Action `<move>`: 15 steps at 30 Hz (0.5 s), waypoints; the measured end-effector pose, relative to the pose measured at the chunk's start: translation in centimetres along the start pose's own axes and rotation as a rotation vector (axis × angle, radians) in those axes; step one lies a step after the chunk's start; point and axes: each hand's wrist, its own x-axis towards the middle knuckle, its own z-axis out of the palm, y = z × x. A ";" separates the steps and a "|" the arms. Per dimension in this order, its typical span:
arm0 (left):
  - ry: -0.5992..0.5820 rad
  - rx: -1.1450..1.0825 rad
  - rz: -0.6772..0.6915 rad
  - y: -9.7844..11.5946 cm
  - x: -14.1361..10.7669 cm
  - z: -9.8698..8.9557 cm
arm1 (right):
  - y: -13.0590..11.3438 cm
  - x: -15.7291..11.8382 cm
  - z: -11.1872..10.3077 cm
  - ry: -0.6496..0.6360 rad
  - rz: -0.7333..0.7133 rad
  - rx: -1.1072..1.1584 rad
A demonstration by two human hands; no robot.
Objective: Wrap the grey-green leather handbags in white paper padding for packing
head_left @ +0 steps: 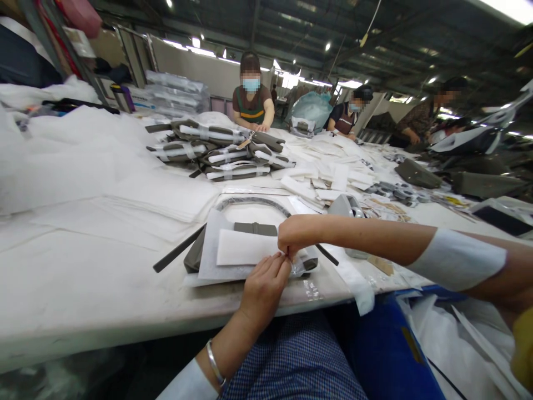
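Head view: one dark olive bag lies on the table, near its front edge, directly before the wearer. One white paper sheet is draped over it, and one white foam pad rests on the sheet. One wrapped handle arches away from the bag on its far side. Two dark strap ends stick out, one to each side.

Two hands are at the bag's right part. Left hand: open, palm down, fingers extended and together, fingertips pressed on the bag's covering; one silver bangle at the wrist. Right hand: closed, fingertips drawn together beside the left fingertips. Whether it pinches the clear plastic below it cannot be told.

Surface: pale and long, with a thick front edge. White sheets are spread over its left side. Beyond the bag is one pile of padded bags, at least five, overlapping too closely for an exact count. Loose foam pieces, too many to count, cover the middle and right.

Room: high dark roof with several small lights. At least three other people are at the table's far side; one, in a blue mask, stands behind the pile.
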 end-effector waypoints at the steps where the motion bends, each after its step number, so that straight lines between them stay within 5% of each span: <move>1: -0.004 -0.005 -0.004 0.0 0.0 0.0 | 0.1 0.1 -0.1 0.014 0.001 0.000; 9: -0.004 0.009 -0.025 0.2 0.1 -0.2 | 3.1 0.7 1.4 0.161 -0.110 0.178; 15: -0.007 0.038 0.002 0.2 0.2 -0.3 | 6.0 1.4 3.5 0.318 -0.031 0.304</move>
